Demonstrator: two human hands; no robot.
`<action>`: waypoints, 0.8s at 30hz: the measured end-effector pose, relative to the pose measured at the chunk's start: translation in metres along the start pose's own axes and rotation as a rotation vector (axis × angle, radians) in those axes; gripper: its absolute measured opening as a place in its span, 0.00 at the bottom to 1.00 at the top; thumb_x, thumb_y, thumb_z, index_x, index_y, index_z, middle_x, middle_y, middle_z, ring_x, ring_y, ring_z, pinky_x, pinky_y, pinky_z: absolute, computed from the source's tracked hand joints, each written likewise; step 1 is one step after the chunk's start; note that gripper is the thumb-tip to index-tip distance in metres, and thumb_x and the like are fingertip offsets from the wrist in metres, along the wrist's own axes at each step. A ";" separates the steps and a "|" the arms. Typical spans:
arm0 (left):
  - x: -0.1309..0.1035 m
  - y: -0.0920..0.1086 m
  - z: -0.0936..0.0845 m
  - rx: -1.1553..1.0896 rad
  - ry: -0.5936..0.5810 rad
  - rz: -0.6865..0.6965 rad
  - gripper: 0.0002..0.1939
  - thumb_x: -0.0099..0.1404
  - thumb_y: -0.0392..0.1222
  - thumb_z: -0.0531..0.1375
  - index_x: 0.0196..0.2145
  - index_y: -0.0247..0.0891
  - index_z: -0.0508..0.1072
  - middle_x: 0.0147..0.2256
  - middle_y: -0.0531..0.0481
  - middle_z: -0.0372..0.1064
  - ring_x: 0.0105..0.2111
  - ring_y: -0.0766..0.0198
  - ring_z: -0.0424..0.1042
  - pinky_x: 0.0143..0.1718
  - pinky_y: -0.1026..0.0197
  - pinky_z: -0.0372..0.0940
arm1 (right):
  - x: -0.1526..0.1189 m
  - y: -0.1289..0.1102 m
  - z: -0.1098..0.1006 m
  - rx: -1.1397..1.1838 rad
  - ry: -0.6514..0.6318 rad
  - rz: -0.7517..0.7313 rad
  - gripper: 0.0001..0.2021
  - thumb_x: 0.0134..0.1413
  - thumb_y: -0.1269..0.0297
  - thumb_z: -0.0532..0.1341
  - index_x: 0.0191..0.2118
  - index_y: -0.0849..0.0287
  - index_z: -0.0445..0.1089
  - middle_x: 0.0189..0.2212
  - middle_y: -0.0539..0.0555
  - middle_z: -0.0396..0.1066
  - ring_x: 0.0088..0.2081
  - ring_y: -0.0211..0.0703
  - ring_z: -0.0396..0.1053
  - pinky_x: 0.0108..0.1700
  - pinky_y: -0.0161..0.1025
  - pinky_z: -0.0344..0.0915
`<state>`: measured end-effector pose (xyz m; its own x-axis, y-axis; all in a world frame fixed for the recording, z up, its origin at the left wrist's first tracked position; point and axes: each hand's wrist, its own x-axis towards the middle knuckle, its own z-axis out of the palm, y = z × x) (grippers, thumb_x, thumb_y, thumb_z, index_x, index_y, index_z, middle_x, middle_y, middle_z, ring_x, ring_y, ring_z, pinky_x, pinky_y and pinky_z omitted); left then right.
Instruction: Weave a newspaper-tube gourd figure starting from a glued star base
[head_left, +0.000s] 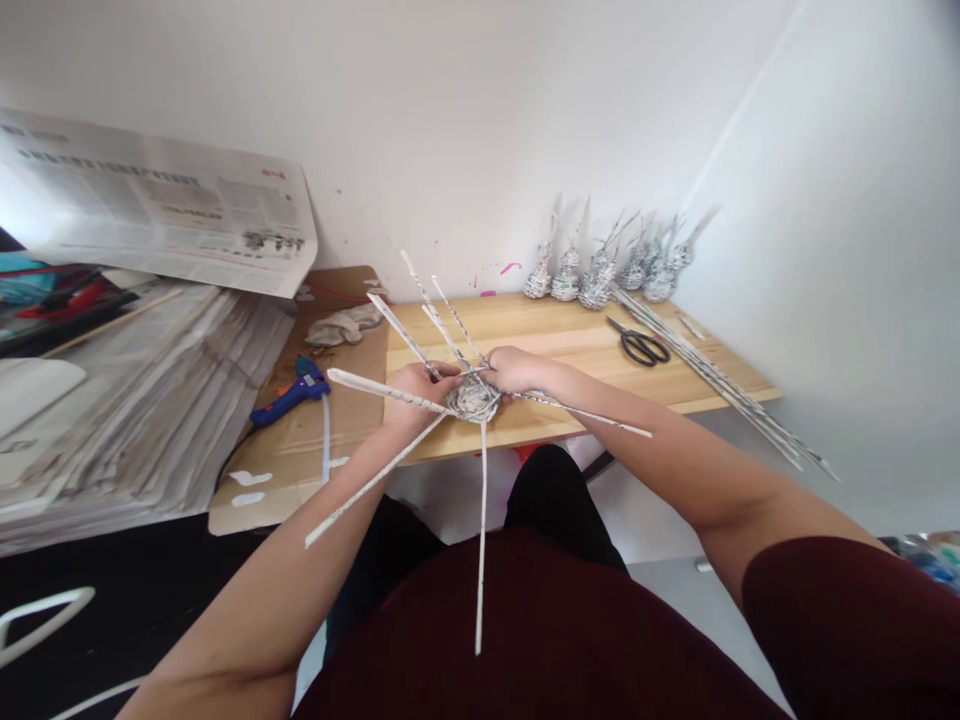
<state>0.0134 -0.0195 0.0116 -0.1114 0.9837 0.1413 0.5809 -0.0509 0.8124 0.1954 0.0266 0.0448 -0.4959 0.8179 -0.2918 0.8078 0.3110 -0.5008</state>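
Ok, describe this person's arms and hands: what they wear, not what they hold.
Both forearms are bare. The left hand and right hand wear no gloves; no rings or watch are visible. Dark maroon short sleeves cover the upper arms, matching the maroon top.

I sit in a small home craft corner, white walls closing in around my wooden surface (570, 335). Stacked newspapers (142, 400) pile up at my left, a blue glue gun (292, 392) lies on cardboard (300, 440), and scissors (639, 346), rolled paper tubes (720, 385) and finished woven paper figures (600, 275) line the back.
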 end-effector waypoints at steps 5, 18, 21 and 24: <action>0.002 -0.002 0.004 -0.044 -0.046 0.025 0.08 0.54 0.39 0.65 0.33 0.39 0.82 0.31 0.48 0.80 0.32 0.58 0.77 0.37 0.60 0.69 | 0.001 0.003 0.002 0.067 -0.015 0.018 0.13 0.63 0.62 0.55 0.37 0.63 0.74 0.22 0.54 0.75 0.20 0.36 0.69 0.23 0.28 0.61; 0.012 -0.004 0.010 -0.038 -0.135 0.021 0.12 0.57 0.46 0.63 0.34 0.38 0.82 0.31 0.47 0.80 0.34 0.54 0.77 0.35 0.60 0.68 | 0.005 0.004 0.004 0.063 0.007 -0.008 0.13 0.63 0.64 0.54 0.36 0.63 0.74 0.23 0.55 0.75 0.20 0.36 0.70 0.23 0.27 0.62; 0.013 -0.009 0.016 -0.264 -0.204 -0.015 0.15 0.57 0.50 0.64 0.36 0.36 0.82 0.33 0.47 0.80 0.35 0.55 0.77 0.35 0.60 0.70 | 0.006 0.004 0.004 0.064 0.019 -0.029 0.14 0.64 0.65 0.53 0.36 0.64 0.73 0.21 0.54 0.73 0.19 0.35 0.68 0.21 0.27 0.61; 0.013 -0.006 0.021 -0.356 -0.163 -0.069 0.18 0.55 0.51 0.66 0.38 0.35 0.81 0.34 0.46 0.80 0.37 0.53 0.77 0.38 0.58 0.71 | 0.006 0.002 0.003 0.080 0.029 -0.022 0.14 0.64 0.64 0.52 0.37 0.63 0.73 0.21 0.54 0.72 0.19 0.35 0.68 0.22 0.27 0.61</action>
<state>0.0252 -0.0028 -0.0038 0.0056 0.9999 0.0112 0.2571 -0.0123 0.9663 0.1932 0.0302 0.0395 -0.5032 0.8250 -0.2571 0.7679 0.2905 -0.5709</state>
